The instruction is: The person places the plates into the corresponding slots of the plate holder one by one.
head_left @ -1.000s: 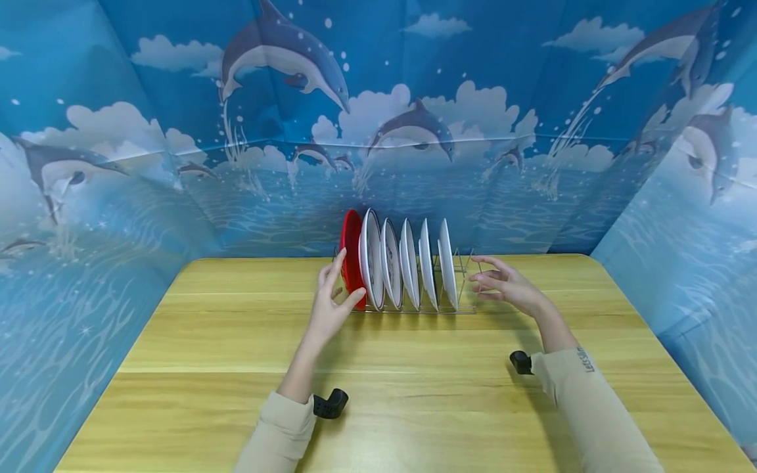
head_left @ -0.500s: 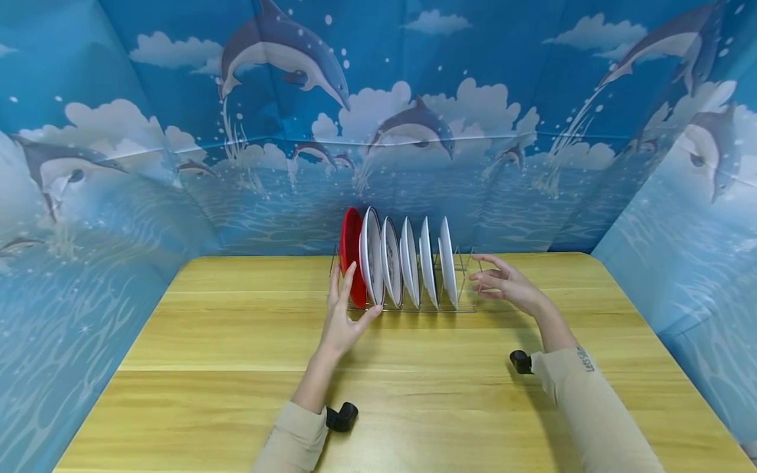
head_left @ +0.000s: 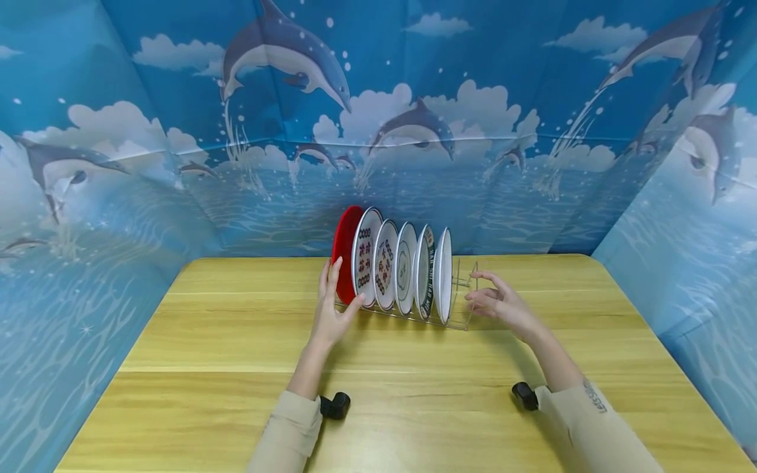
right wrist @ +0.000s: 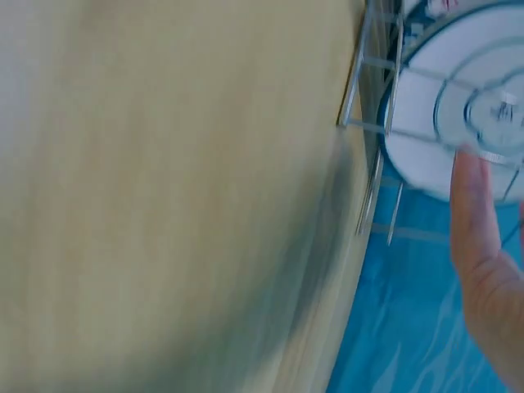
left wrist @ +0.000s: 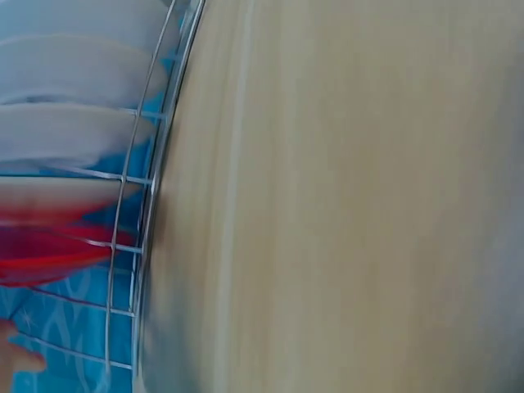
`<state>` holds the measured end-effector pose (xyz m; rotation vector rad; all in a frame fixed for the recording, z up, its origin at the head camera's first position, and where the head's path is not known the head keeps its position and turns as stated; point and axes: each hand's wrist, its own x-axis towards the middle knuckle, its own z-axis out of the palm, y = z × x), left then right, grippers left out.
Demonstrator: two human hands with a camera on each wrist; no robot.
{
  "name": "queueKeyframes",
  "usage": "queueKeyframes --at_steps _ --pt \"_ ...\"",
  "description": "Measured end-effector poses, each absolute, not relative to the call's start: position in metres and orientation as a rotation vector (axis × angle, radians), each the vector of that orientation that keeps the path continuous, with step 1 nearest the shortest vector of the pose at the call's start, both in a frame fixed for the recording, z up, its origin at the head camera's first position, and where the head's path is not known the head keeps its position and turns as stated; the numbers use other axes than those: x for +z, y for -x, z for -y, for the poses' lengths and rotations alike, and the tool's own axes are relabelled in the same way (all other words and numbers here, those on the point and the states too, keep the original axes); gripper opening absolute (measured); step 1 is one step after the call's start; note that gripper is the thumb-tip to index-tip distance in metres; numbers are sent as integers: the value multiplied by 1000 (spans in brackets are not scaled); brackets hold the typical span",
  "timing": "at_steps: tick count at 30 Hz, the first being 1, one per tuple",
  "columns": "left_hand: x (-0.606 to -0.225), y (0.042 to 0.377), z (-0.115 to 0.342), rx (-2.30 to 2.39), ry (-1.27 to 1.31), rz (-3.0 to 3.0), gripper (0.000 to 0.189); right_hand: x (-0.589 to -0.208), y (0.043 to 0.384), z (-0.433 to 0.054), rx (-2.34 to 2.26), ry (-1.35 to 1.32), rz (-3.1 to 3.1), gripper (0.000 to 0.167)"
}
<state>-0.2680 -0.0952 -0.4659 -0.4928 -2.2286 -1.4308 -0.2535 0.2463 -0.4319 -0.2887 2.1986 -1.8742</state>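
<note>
A wire dish rack (head_left: 408, 316) holds a row of upright plates and stands angled, its right end nearer to me. At its left is a red plate (head_left: 344, 263), then patterned white plates, including a large one (head_left: 363, 263) with red characters and an outermost one (head_left: 443, 276). My left hand (head_left: 331, 315) is at the rack's left end, fingers extended beside the red plate and thumb spread towards the front. With bent fingers and thumb, my right hand (head_left: 505, 309) grips the rack's right end wires. In the right wrist view, the thumb (right wrist: 475, 205) lies against the wires.
A wooden table (head_left: 414, 407) extends in front of the rack. Behind and on both sides hangs a blue cloth (head_left: 266, 203) printed with dolphins, close to the table's back edge. Black wrist cameras sit on the left wrist (head_left: 335, 406) and right wrist (head_left: 524, 395).
The rack's right end has swung towards me with the right hand, turning the plates so their patterned faces show. The left hand has shifted from beside the red plate, nearer, then slightly left again.
</note>
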Motion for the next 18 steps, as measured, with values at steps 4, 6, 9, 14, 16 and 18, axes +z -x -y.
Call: queueKeyframes --at_steps 4,6,9,14,16,18 --pt "-466 276 106 -1446 521 2222 74 -432 236 -230 -1912 207 -2222 53" --pt "-464 278 111 -1455 523 2213 73 -433 228 -220 -1932 173 -2237 52" --pt "-453 272 114 -1472 502 2213 69 -437 219 -208 -1973 150 -2239 53" --pt "-430 251 108 -1468 461 2168 64 -442 212 -199 -2027 161 -2217 52" --pt "-428 244 101 -1440 425 2111 60 -441 212 -200 -2031 165 -2210 52" --pt "-427 237 93 -1409 386 2027 56 -438 214 -203 -1992 187 -2235 53"
